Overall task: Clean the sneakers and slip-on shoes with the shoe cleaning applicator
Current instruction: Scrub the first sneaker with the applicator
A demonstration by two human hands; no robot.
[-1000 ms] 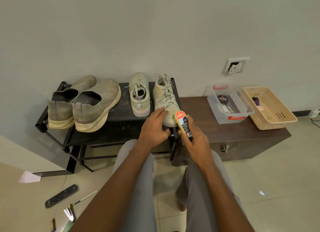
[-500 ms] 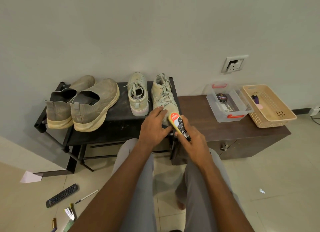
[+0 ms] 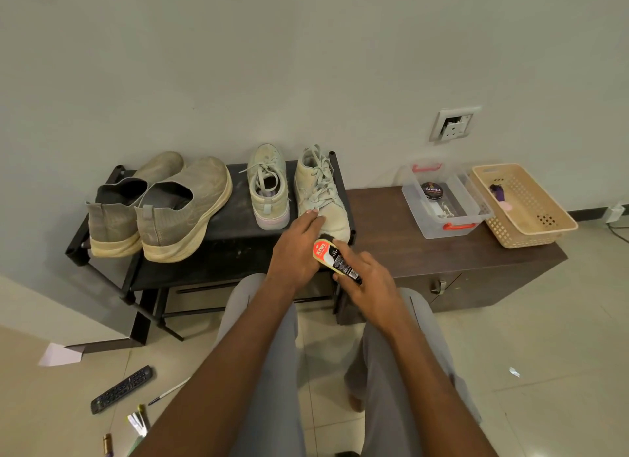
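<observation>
Two grey slip-on shoes [image 3: 177,208] stand at the left of a black shoe rack [image 3: 235,231]. Two pale laced sneakers stand at its right end: the left sneaker [image 3: 269,187] and the right sneaker [image 3: 320,187]. My left hand [image 3: 296,249] rests on the toe of the right sneaker, fingers lying over it. My right hand [image 3: 367,279] grips a shoe cleaning applicator [image 3: 335,257], a yellow and black bottle with a red label. Its dark sponge tip touches the sneaker's toe.
A dark wooden cabinet [image 3: 452,262] adjoins the rack on the right, carrying a clear box [image 3: 446,201] with a polish tin and a beige basket [image 3: 524,204]. On the floor lie a remote [image 3: 122,388], a pen [image 3: 168,392] and paper [image 3: 61,354]. My knees are below.
My right hand has brought the applicator up and left until its tip reaches the right sneaker's toe. My left hand has slid further onto that toe.
</observation>
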